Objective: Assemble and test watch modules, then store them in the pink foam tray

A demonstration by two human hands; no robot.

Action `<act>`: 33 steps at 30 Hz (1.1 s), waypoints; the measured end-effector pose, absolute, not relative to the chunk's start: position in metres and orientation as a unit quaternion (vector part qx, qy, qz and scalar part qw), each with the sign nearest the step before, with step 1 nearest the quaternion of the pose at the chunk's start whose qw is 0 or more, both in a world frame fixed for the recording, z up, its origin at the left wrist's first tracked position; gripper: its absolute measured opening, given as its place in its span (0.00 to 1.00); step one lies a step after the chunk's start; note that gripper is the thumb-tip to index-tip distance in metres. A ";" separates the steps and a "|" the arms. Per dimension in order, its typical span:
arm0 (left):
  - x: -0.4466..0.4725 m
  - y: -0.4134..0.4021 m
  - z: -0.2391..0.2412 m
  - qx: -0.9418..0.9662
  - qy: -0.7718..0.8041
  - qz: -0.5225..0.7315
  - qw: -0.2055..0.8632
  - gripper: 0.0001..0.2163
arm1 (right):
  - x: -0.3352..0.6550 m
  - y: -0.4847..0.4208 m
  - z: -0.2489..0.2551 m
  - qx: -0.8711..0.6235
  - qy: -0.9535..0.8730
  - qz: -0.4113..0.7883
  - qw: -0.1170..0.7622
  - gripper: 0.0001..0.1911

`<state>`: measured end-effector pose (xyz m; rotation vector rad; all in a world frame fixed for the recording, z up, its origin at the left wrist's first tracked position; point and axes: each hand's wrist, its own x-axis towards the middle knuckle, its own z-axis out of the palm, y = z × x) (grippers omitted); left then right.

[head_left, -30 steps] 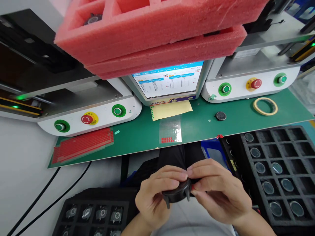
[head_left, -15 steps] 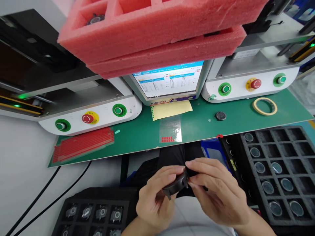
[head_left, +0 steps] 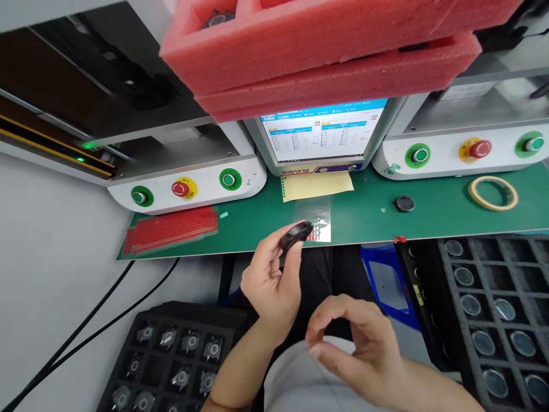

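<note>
My left hand point(head_left: 274, 286) grips a round black watch case point(head_left: 295, 234) between thumb and fingers. The case is tilted nearly edge-on, above the front edge of the green bench top point(head_left: 253, 229), and its face is hidden from me. Behind it lies a clear plastic sheet point(head_left: 322, 207) with small red pieces, partly covered by the case. Lower right, in front of my body, my right hand point(head_left: 364, 349) is curled, the thumb and index tips close together in a pinch. Whatever may be between those tips is too small to make out.
Pink foam trays point(head_left: 326, 63) overhang a monitor point(head_left: 321, 137) between two button-panelled machines. Red strips point(head_left: 171, 230), a round watch part point(head_left: 404, 203) and a tape roll point(head_left: 493, 193) lie on the bench. Black trays with watch parts stand left point(head_left: 156, 312) and right point(head_left: 504, 289).
My hands have come apart. The left has carried the watch case up and forward toward the bench edge, while the right has drawn back toward my body. The camera view has shifted.
</note>
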<state>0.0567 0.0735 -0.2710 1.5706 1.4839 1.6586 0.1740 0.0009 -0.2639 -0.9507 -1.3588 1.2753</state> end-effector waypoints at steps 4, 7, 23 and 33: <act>0.061 0.073 -0.265 0.601 0.523 0.575 0.186 0.11 | 0.162 0.004 -0.270 -0.418 -0.495 0.595 0.476 0.04; 0.062 0.071 -0.263 0.628 0.517 0.564 0.144 0.14 | 0.161 0.011 -0.270 -0.404 -0.414 0.656 0.485 0.05; 0.058 0.126 -0.333 0.618 0.584 0.311 0.425 0.15 | 0.299 0.094 -0.335 -0.771 -0.443 0.219 0.401 0.16; 0.057 0.154 -0.368 0.621 0.659 0.261 0.335 0.10 | 0.343 0.134 -0.366 -0.799 -0.433 0.171 0.380 0.20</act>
